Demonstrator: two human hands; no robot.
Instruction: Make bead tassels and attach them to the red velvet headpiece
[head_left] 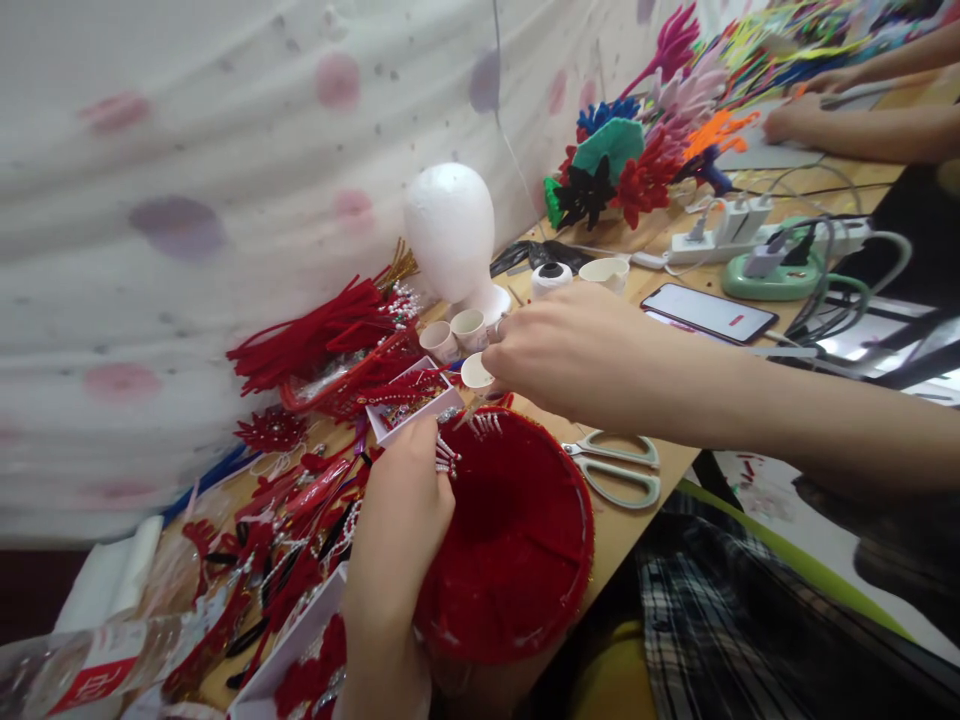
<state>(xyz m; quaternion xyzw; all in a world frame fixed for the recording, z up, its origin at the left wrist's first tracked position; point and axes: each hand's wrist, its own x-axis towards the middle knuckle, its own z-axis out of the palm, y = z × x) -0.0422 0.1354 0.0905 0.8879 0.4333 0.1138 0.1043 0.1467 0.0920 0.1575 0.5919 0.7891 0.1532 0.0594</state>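
A round, deep red hat-like piece (510,540) shows its hollow side near the table's front edge. My left hand (409,490) is closed at its left rim, its thumb by a silvery beaded ornament (448,458). My right hand (532,350) is closed above the far rim, fingertips at a small white cup (477,371); what they hold, if anything, is hidden. Two more small cups (469,330) stand just behind. Scissors with pale handles (619,465) lie right of the red piece.
Behind the cups stands a white foam head (452,230). Red stems (315,335) and beaded parts crowd the left. A phone (709,312), a green power strip (772,275) with cables and fuzzy flowers (611,150) are at the right. Another person's hands (802,118) work at the far right.
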